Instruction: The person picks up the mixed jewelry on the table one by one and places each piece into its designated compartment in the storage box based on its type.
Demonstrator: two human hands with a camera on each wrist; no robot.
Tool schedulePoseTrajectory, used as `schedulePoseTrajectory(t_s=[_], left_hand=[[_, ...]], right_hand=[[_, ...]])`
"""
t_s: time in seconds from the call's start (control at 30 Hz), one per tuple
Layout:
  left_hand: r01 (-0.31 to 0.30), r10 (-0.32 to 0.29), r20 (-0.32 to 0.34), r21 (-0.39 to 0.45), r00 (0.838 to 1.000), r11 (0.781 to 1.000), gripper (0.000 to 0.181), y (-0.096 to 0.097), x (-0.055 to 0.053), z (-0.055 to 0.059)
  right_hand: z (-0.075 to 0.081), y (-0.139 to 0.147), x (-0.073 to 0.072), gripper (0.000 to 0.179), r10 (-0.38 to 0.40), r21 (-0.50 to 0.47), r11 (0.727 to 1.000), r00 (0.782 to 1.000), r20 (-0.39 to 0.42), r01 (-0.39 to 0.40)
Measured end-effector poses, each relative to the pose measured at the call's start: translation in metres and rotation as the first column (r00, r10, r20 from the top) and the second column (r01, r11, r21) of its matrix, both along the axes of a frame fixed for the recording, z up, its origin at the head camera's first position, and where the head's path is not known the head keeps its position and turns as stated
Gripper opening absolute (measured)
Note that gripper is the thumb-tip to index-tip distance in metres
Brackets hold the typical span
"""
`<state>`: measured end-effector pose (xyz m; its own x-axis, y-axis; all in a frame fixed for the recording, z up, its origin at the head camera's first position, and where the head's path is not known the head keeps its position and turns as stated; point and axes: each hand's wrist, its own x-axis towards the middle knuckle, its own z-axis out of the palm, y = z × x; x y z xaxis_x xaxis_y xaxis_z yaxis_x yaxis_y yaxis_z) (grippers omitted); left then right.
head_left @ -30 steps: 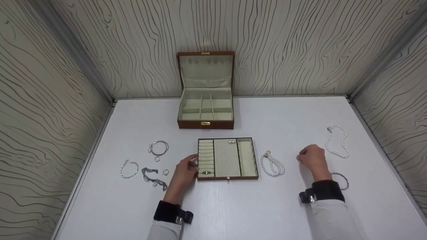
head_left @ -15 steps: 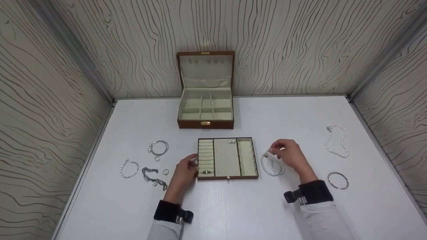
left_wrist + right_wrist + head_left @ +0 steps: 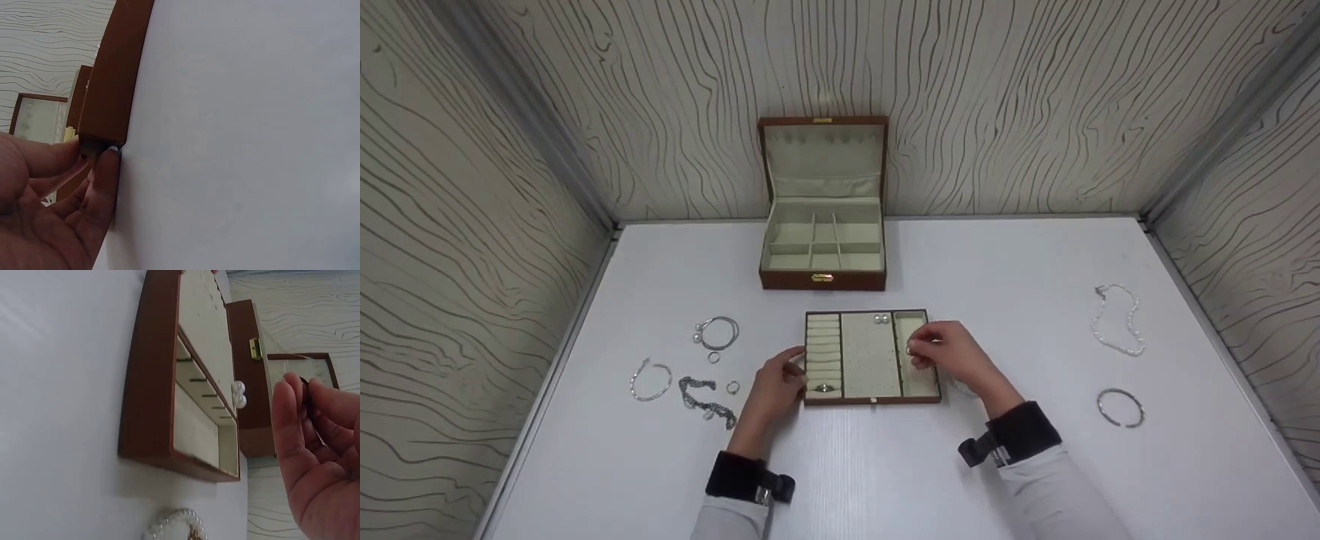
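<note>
1. The right hand (image 3: pixel 952 360) hovers over the right-hand compartment of the tray (image 3: pixel 872 400). Its grip is narrow: thumb and forefinger pinch a small piece (image 3: pixel 304 383), dark in the right wrist view and too small to name.
2. That piece looks very light and hard, and easy to drop. A fingertip pinch like this one suits it; a squeeze would add nothing.
3. The left hand (image 3: pixel 776 386) holds the tray at its left wall, near the front corner, with the thumb on top and a finger against the brown side. That grip is closed on the wall.
4. The tray is a flat, stiff rectangle, brown outside and lined in pale, soft-looking cloth. It probably weighs little and would slide readily on the smooth white tabletop (image 3: pixel 885 465), so the walls or corners are the places to take it.
5. Inside it, a ring (image 3: pixel 825 388) sits in the ridged rolls on the left, and two pearl earrings (image 3: pixel 880 320) lie at the far end of the dotted middle panel.
6. A pearl bracelet (image 3: pixel 171 524) lies on the tabletop just beside the tray's right wall: round, glossy beads on a limp string, best lifted by the clasp or scooped whole.
7. Farther back stands the open jewellery box (image 3: pixel 823 279), rigid, with a brass catch and the same lining.
8. A pearl necklace (image 3: pixel 1119 319) and a thin metal bangle (image 3: pixel 1120 407) lie well to the right. Silver bangles (image 3: pixel 718 332) and a chain (image 3: pixel 703 397) lie to the left.
</note>
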<state>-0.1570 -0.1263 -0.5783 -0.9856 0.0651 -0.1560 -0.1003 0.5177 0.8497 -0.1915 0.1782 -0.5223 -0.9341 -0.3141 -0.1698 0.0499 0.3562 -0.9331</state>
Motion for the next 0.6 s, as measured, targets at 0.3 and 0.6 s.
schedulePoseTrajectory(t_s=[0.3,0.6], left_hand=[[-0.004,0.004,0.006,0.016,1.0,1.0,0.05,0.0,0.0,0.001],[0.002,-0.002,0.001,0.036,1.0,0.999,0.05,0.0,0.001,0.001]], right_hand=[[-0.01,-0.046,0.004,0.009,0.069,-0.032,0.997,0.998,-0.003,-0.069],[-0.02,-0.081,0.006,0.009,0.184,0.14,0.977,0.969,-0.166,-0.162]])
